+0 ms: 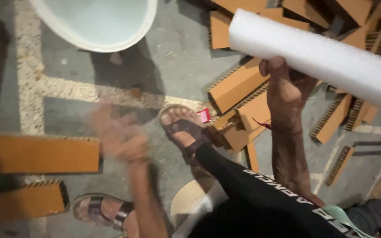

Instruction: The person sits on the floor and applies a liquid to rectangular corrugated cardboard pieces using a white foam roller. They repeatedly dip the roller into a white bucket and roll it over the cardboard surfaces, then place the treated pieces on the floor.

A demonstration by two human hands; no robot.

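The right hand is raised over the floor with its fingers clamped around the near edge of a white foam roll, the thumb showing at the top of the grip. The roll is held in the air at the far right of the scene, slanting from the upper middle down toward the right edge, above a heap of orange corrugated cardboard strips that lie scattered on the grey concrete. A thin red thread circles the right wrist. The left hand is a blur of motion at the near left of centre, hanging above the floor and holding nothing that can be made out; whether its fingers are apart or together cannot be told. Just beside it, to the left, lie two long orange cardboard pieces, one behind the other, flat on the floor. Two feet in dark strapped sandals show: one near the middle, next to a small red object, and another at the near edge. A leg in black trousers crosses the near right. At the far left of centre the rim of a big white tub curves into view. Pale painted lines run across the floor.
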